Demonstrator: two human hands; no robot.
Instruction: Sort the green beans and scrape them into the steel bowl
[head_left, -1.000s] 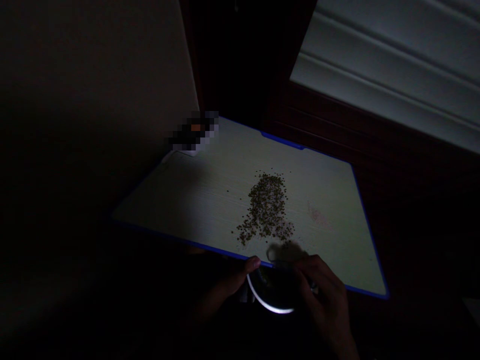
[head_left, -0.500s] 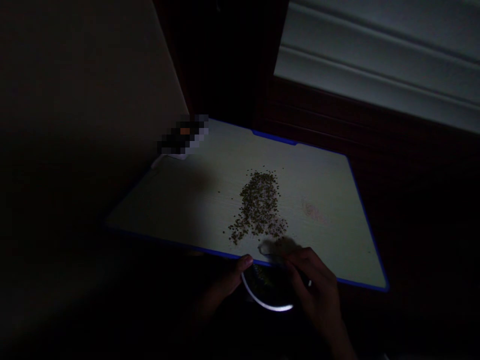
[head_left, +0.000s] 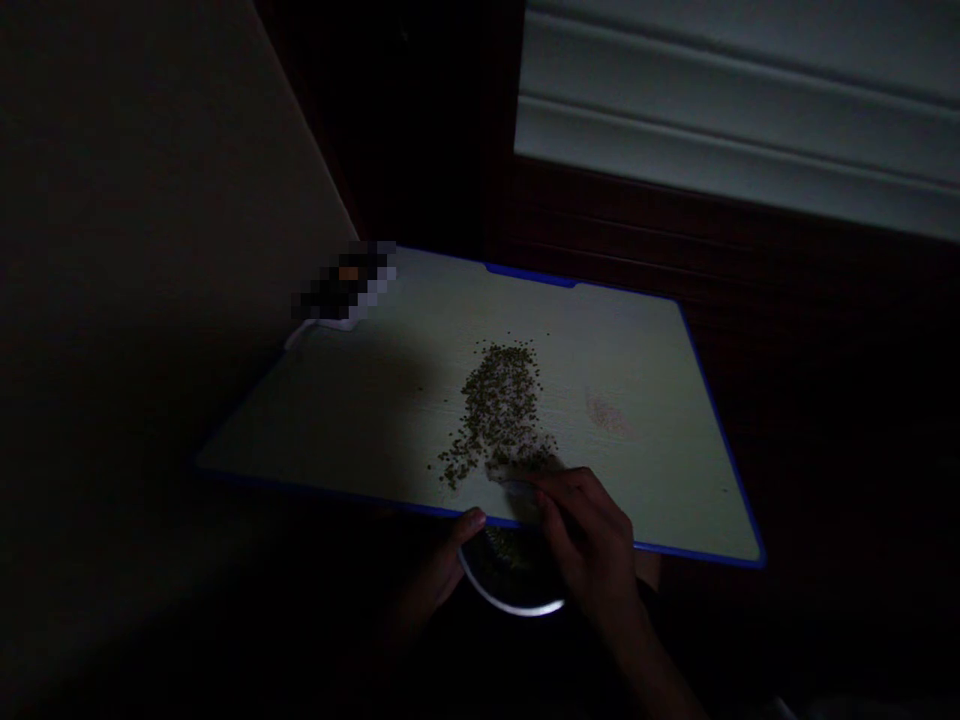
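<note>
A loose patch of small greenish-brown grains (head_left: pixel 501 395) lies on a pale board (head_left: pixel 637 350) with a blue edge. At the patch's near end is my right hand (head_left: pixel 589 525), its thumb and fingers pinched together above the board. A thin, faint shape shows at its fingertips, too dark to name. My left hand (head_left: pixel 450 560) grips a round bowl (head_left: pixel 525 608) at its left side, just below the board's near edge, with the thumb up against the blue edge. Some grains show dimly inside the bowl. Most of the left fingers are hidden in the dark.
A blurred-out object (head_left: pixel 345 285) rests at the board's far left corner, beside a pale wall (head_left: pixel 187 150). Faint reddish marks (head_left: pixel 609 412) are on the board's right half. Dark wood and white slatted panels (head_left: pixel 712 110) stand behind. The light is very low.
My right hand has moved forward and left from the board's near edge, onto the near end of the grains. My left hand stays at the bowl. The whole view has shifted slightly.
</note>
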